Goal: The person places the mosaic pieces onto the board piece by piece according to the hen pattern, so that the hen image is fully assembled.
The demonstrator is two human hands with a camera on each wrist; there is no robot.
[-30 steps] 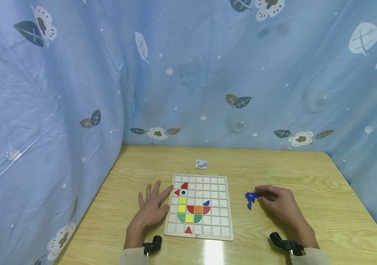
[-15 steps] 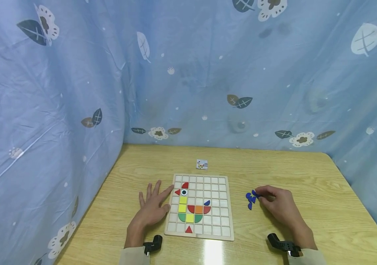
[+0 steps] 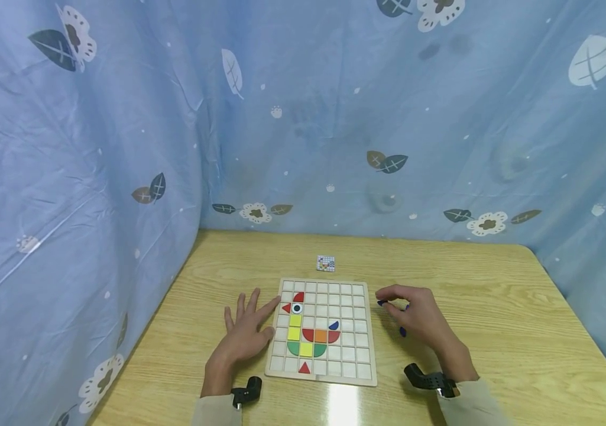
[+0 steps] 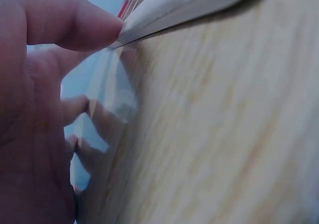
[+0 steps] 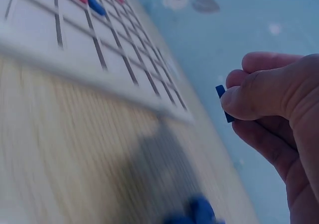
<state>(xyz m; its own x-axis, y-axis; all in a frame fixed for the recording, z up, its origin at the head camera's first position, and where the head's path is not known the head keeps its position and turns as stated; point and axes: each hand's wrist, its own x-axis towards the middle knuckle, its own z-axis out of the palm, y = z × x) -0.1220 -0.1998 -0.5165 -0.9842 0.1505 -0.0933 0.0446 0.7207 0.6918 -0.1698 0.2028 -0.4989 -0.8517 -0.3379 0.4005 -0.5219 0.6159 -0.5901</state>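
A wooden grid board lies on the table with red, yellow, orange, green and blue pieces forming a bird shape. My left hand rests flat on the table, fingers spread, its fingertips touching the board's left edge. My right hand hovers just right of the board and pinches a small blue piece between thumb and fingers. More blue pieces lie on the table under that hand, blurred in the right wrist view.
A small patterned card lies beyond the board. The wooden table is enclosed by a blue leaf-print curtain at the back and left. Black wrist mounts show at the bottom.
My right hand picked a blue piece from the pile and moved left and up toward the board's right edge. The left hand stayed in place.
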